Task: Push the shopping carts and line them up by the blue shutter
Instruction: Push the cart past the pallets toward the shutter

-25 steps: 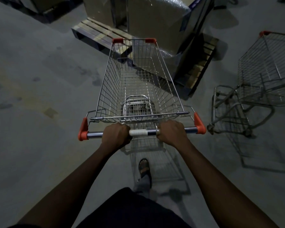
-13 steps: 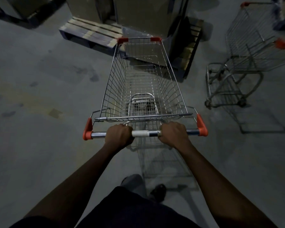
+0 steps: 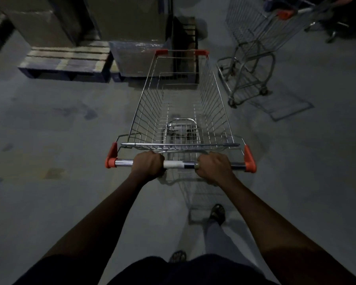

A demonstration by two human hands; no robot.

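**Steering an empty cart past stacked pallets**

Pushing is best done with even pressure through both arms, so that the shopping cart (image 3: 181, 112) tracks straight. The left hand (image 3: 148, 166) is clamped on the handle bar (image 3: 180, 164) left of centre, and the right hand (image 3: 213, 168) is clamped on it right of centre; each grip is fully wrapped, with the white sleeve of the bar showing between them. A slight bias toward one hand would be needed to turn the nose, since the wrapped boxes (image 3: 138, 56) on the wooden pallet (image 3: 66, 60) stand close ahead of the front rim. A second cart (image 3: 255, 50) is parked ahead to the right, near but apart, and room should be left beside it. The blue shutter cannot be made out in this dim view, so the line-up point must be judged on approach.

The pushed cart is seen as a bare chrome wire basket, empty, with orange plastic caps at the handle ends and front corners. It stands on the grey concrete floor (image 3: 49, 140) directly in front of the person, upright and square to the body.
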